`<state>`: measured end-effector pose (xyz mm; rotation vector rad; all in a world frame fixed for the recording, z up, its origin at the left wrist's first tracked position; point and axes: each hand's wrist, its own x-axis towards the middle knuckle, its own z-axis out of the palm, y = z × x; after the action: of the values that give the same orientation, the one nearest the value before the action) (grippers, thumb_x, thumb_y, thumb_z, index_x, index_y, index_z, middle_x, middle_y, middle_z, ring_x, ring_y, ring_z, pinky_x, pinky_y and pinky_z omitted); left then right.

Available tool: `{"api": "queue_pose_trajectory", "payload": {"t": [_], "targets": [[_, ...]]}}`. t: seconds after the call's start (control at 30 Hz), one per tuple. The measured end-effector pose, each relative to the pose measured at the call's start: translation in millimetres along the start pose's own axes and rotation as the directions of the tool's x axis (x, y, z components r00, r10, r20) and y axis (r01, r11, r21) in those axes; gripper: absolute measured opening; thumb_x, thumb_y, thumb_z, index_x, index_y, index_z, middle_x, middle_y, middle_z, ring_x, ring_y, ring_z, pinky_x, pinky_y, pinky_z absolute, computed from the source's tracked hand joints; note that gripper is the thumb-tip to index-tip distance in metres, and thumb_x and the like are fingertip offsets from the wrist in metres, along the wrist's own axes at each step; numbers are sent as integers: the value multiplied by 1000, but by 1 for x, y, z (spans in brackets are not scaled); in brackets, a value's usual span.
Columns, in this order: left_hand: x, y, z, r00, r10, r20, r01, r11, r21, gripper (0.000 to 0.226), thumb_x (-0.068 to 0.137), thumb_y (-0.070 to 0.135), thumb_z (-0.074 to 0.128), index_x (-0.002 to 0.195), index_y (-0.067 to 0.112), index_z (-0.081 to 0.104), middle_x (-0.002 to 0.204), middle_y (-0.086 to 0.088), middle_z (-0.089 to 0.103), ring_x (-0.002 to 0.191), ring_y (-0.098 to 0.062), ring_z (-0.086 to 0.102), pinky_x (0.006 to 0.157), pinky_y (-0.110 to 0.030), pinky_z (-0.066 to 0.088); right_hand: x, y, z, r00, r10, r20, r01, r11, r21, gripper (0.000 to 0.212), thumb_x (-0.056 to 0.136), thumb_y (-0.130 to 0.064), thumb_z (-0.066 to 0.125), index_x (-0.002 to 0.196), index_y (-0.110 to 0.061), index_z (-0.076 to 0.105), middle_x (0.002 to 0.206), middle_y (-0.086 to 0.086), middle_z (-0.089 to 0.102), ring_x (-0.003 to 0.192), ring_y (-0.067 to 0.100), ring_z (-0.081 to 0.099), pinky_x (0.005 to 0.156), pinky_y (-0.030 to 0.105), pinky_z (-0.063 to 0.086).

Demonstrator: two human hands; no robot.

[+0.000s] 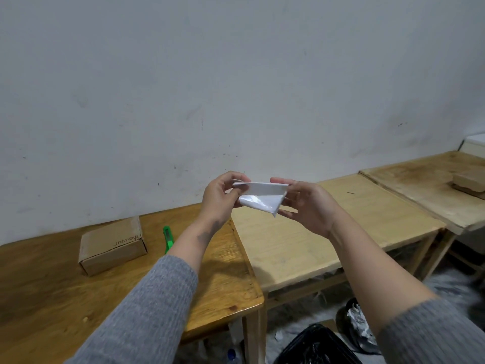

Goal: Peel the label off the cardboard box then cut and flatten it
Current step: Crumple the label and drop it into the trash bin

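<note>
A white label, folded over on itself, is held up in the air between both hands above the gap between two tables. My left hand pinches its left end and my right hand grips its right side. A small closed cardboard box with handwriting on its top sits on the darker wooden table to the left, apart from both hands. A green utility knife lies on that table just right of the box.
A paler wooden table stands beside the darker one, with a third table further right bearing a wooden block. Black rubbish bags and crumpled paper lie on the floor below. A white wall runs behind.
</note>
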<state>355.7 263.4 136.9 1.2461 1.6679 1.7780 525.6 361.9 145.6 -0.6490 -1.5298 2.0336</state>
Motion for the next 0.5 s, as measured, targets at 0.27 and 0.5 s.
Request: {"api": "queue_pose_trajectory", "payload": {"t": [0.27, 0.5], "targets": [[-5, -5, -8, 985, 162, 52, -170, 962, 212, 32, 90, -1, 56, 80, 27, 68, 82, 17, 68, 82, -5, 65, 73, -35, 55, 5, -14, 15, 997, 22, -74, -53, 888, -456, 27, 92, -35, 57, 105, -15, 71, 101, 7, 69, 89, 19, 64, 78, 29, 54], [-9, 6, -16, 983, 131, 132, -150, 978, 147, 31, 87, -3, 61, 82, 26, 71, 82, 12, 70, 76, -1, 65, 71, -26, 57, 3, -18, 16, 999, 26, -40, -40, 906, -421, 26, 83, -24, 70, 104, -9, 73, 96, 10, 73, 81, 18, 66, 70, 26, 55]]}}
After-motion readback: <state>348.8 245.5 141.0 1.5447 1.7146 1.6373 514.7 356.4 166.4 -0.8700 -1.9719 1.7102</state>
